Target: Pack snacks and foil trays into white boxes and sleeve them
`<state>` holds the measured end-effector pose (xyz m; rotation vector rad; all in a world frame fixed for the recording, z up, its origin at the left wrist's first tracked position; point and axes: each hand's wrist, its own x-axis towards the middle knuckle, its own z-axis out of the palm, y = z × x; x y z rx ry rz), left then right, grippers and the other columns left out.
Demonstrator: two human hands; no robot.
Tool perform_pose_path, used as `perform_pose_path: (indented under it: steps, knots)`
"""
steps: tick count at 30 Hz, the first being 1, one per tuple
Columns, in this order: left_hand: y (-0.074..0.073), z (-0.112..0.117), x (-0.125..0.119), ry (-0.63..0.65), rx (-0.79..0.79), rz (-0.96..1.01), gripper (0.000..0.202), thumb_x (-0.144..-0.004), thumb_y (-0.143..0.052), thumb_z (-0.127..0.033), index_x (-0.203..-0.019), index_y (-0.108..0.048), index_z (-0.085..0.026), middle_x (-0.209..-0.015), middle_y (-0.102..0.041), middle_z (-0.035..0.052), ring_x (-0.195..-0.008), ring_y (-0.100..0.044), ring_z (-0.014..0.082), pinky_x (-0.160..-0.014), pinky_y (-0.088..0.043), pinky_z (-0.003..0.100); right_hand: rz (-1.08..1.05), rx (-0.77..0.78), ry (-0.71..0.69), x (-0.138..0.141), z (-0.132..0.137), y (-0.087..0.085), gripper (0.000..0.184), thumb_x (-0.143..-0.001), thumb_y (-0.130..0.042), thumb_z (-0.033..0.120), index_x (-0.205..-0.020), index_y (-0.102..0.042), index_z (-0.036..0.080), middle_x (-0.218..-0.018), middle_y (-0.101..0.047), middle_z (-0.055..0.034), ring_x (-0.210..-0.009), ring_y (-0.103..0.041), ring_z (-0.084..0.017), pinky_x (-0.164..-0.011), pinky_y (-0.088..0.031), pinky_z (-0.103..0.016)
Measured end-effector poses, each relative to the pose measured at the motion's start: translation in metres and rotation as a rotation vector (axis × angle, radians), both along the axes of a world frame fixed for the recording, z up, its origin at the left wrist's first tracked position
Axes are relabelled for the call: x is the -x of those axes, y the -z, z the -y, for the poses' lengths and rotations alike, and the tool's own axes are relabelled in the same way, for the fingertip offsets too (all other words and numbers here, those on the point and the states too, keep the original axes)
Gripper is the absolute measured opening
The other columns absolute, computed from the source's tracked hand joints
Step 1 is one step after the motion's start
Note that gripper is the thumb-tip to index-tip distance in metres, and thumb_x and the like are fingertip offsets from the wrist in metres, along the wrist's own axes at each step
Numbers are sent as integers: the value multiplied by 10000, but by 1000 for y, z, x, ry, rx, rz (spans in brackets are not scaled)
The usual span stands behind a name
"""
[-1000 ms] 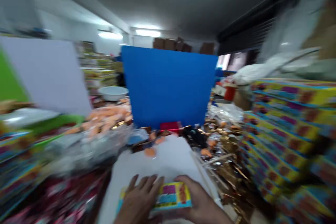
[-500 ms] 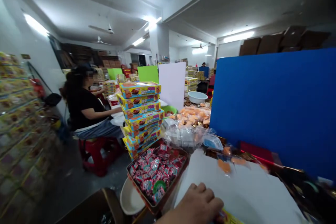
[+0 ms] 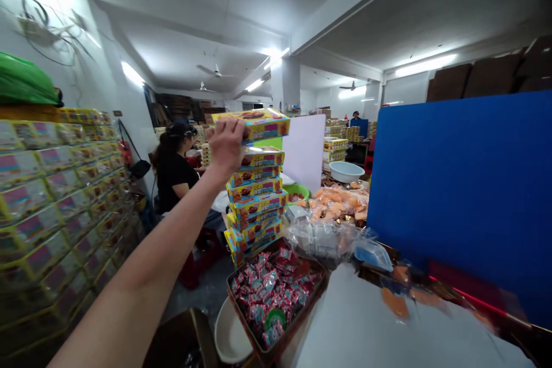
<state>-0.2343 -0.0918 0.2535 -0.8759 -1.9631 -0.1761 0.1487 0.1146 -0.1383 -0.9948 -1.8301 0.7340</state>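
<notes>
My left hand (image 3: pixel 226 141) is raised with its arm stretched forward from the lower left. Its fingers are closed on the near left end of a yellow and blue printed snack box (image 3: pixel 267 126). That box is held level, just over a tall stack of matching boxes (image 3: pixel 259 201), with a small gap under part of it. In front of the stack sits a tray (image 3: pixel 259 351) heaped with small red wrapped packets (image 3: pixel 267 287) and a green ring-shaped object (image 3: pixel 275 317). My right hand is out of view.
A white work surface (image 3: pixel 366 322) bears orange pieces (image 3: pixel 394 302) beside a blue partition (image 3: pixel 457 195). Clear-wrapped packs (image 3: pixel 319 238) and a pale basin (image 3: pixel 346 171) lie beyond. A seated co-worker (image 3: pixel 175 172) is behind the stack; wrapped cartons (image 3: pixel 56 195) line the left.
My left hand has risen from the white surface to the top of the stack, carrying the yellow box. The view has turned left, and the co-worker's arm is now partly hidden.
</notes>
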Motion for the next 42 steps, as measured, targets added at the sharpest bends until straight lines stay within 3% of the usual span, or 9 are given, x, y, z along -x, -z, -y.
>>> perform_pose_path:
  steps: [5,11,16,20,22,26,29,35,42]
  knots:
    - [-17,5,48,-107,292,138,445,-730,-628,-246,-1160,-556,-154,-1171,-600,145,-1086,-475,328,-846,-386,394,7,-43,38,16,-21,-3,650,-545,-580,514,-1179,-520,637,-904,-663,-128,-975,-640,-419,-415,-436,-537]
    - [-20,8,47,-125,423,152,644,-638,-723,-359,-1199,-540,-103,-1210,-591,158,-1109,-503,317,-828,-422,321,279,-113,-2,-22,6,28,477,-632,-560,507,-1106,-613,534,-845,-675,-110,-940,-662,-377,-546,-523,-523]
    - [-10,9,15,6,422,96,821,-832,-186,-579,-1263,-407,84,-1381,-432,197,-1243,-338,461,-926,-279,574,499,6,22,-98,66,48,427,-800,-432,485,-1063,-665,242,-1086,-662,-143,-1072,-612,-334,-904,-518,-482]
    - [62,-3,-26,287,67,-10,737,-882,-197,-532,-1383,-336,-9,-1507,-313,125,-1329,-256,430,-1008,-191,543,955,60,230,-121,75,22,492,-911,-366,445,-1106,-614,68,-1171,-598,-222,-1101,-552,-360,-951,-449,-465]
    - [137,-10,-67,457,46,313,558,-910,-339,-494,-1236,-527,-83,-1334,-550,105,-1252,-464,278,-1057,-315,421,1089,155,372,-119,64,5,578,-908,-400,528,-1108,-604,25,-1166,-587,-246,-1132,-527,-384,-928,-451,-453]
    - [304,-20,-150,664,554,833,470,-823,-504,-508,-1113,-619,-156,-1121,-709,105,-1026,-662,224,-900,-504,295,1099,363,414,-119,44,-15,629,-898,-412,577,-1091,-634,21,-1191,-579,-260,-1143,-549,-382,-873,-480,-423]
    - [372,-25,-175,458,559,1016,671,-852,-403,-544,-1256,-485,-14,-1383,-498,273,-1300,-474,347,-1063,-384,443,1069,449,387,-125,36,-21,645,-881,-424,608,-1025,-673,31,-1114,-623,-273,-1039,-618,-376,-833,-491,-429]
    - [371,-34,-166,472,570,1117,617,-827,-385,-606,-1095,-514,-65,-1231,-574,254,-1169,-554,361,-996,-425,456,1046,323,418,-126,54,-35,513,-871,-523,536,-1077,-635,80,-1166,-592,-241,-1093,-578,-344,-832,-476,-383]
    - [355,-34,-162,639,242,1440,546,-691,-632,-524,-1076,-530,-150,-1213,-602,172,-1142,-569,337,-1000,-429,472,652,299,-47,-149,128,-17,89,-836,-476,185,-869,-558,197,-915,-562,-45,-816,-579,-180,-726,-445,-284]
